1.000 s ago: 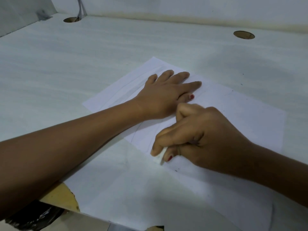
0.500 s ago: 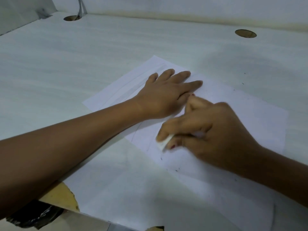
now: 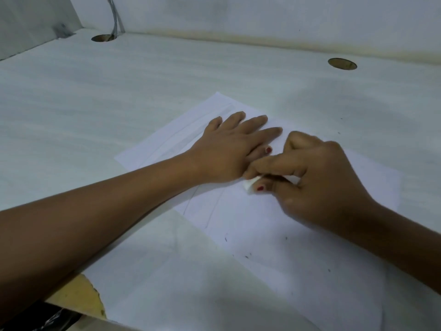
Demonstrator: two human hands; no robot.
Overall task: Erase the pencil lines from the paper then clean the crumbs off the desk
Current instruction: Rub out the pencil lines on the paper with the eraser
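Observation:
A white sheet of paper (image 3: 274,225) lies at an angle on the pale desk (image 3: 119,96). Faint pencil lines (image 3: 212,206) cross it near its left edge and under my left hand. My left hand (image 3: 229,149) lies flat on the sheet with straight fingers, pressing it down. My right hand (image 3: 310,185) pinches a small white eraser (image 3: 250,185) between thumb and forefinger, its tip on the paper just beside my left hand. Dark eraser crumbs (image 3: 247,255) are scattered on the near part of the sheet.
Two round cable holes sit in the desk, one at the far left (image 3: 103,38) with a cable rising from it, one at the far right (image 3: 342,64). A wall runs along the back. The desk's near edge is chipped at bottom left (image 3: 81,297).
My right hand has slid the eraser away from me along the paper, from the near edge up to beside my left hand. The left hand has stayed flat in place.

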